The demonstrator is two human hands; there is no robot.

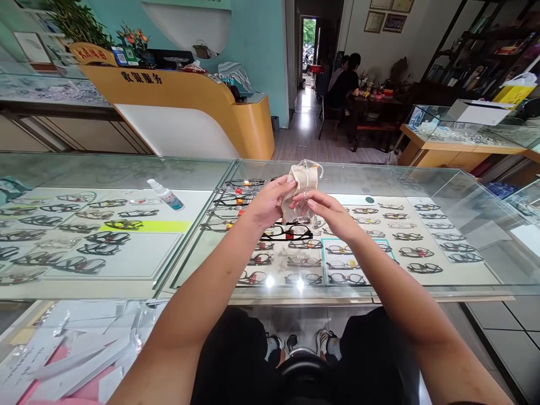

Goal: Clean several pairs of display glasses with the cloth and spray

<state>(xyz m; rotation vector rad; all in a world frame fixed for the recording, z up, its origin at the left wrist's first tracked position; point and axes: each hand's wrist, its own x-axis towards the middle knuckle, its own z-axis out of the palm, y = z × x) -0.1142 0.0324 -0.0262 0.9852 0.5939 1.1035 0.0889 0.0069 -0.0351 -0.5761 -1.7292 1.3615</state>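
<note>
In front of me, over the glass display counter, my left hand grips a small beige drawstring pouch between thumb and fingers. Its cord hangs loose at the top. Close against the pouch, my right hand pinches a pair of clear-framed eyeglasses, whose outline is faint against the pouch and the counter. Whether the glasses touch the pouch I cannot tell. Just below both hands is a pair of black-framed glasses; whether it lies on the glass top or under it is unclear.
Rows of spectacle frames fill the display counter. A white spray bottle lies on the left. Papers and plastic bags cover a surface at lower left. A cashier desk stands beyond; two people sit farther back.
</note>
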